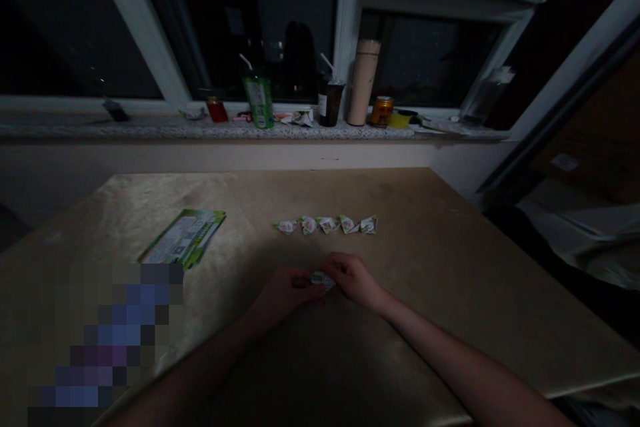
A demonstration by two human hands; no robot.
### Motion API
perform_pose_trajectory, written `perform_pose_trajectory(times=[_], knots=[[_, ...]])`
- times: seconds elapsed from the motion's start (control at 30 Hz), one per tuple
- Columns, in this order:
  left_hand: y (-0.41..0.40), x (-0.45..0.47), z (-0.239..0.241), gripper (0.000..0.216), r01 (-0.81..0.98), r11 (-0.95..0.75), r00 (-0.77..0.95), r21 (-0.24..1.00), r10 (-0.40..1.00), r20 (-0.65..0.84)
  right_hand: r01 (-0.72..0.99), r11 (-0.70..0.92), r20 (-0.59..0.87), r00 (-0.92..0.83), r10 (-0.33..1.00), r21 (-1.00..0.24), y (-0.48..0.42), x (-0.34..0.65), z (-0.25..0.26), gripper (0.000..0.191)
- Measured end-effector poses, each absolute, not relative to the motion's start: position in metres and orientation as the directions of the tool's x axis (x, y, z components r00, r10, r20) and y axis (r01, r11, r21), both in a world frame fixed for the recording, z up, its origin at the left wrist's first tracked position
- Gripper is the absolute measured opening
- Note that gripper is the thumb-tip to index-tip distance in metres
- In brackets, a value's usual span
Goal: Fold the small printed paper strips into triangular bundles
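Note:
My left hand (285, 292) and my right hand (353, 278) meet at the middle of a tan table (450, 267). Both pinch a small folded piece of printed paper (321, 279) between their fingertips, just above the tabletop. Beyond the hands lies a row of several small folded paper pieces (327, 225), white and green, side by side. A green and white printed leaflet (184, 237) lies flat to the left. The room is dim.
A stone windowsill (150, 128) behind the table holds a green carton with a straw (259, 100), a dark cup with a straw (330, 101), a tall beige flask (363, 82), two small cans and scraps of paper. A blurred patch covers the table's near left.

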State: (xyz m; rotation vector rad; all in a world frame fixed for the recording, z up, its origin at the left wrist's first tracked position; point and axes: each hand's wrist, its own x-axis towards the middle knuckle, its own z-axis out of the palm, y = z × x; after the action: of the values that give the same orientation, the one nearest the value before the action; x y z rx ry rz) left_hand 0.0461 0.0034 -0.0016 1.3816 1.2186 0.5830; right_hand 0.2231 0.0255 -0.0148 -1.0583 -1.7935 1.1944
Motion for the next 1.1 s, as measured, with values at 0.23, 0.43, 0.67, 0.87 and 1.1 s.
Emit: perform_pose_trajectory(times=[0.23,0.43,0.67,0.87,1.1], knots=[[0.000,0.049,0.001,0.021,0.348,0.171,0.308,0.922,0.908,-0.285,0.174,0.112,0.023,-0.447,0.894,-0.978,0.032,0.223,-0.014,0.041],[0.002,0.049,-0.003,0.026,0.352,0.170,0.319,0.920,0.903,-0.289,0.121,0.093,0.013,-0.538,0.843,-0.988,0.031,0.223,-0.013,0.044],[0.001,0.049,-0.005,0.028,0.345,0.173,0.320,0.922,0.902,-0.289,0.104,0.132,0.066,-0.480,0.875,-0.986,0.027,0.219,-0.018,0.044],[0.004,0.049,-0.007,0.025,0.331,0.161,0.288,0.930,0.921,-0.262,0.087,0.050,0.007,-0.433,0.901,-0.995,0.033,0.216,-0.018,0.046],[0.005,0.048,-0.001,0.026,0.300,0.156,0.271,0.941,0.932,-0.241,-0.003,-0.022,-0.017,-0.512,0.859,-1.000,0.038,0.228,-0.014,0.045]])
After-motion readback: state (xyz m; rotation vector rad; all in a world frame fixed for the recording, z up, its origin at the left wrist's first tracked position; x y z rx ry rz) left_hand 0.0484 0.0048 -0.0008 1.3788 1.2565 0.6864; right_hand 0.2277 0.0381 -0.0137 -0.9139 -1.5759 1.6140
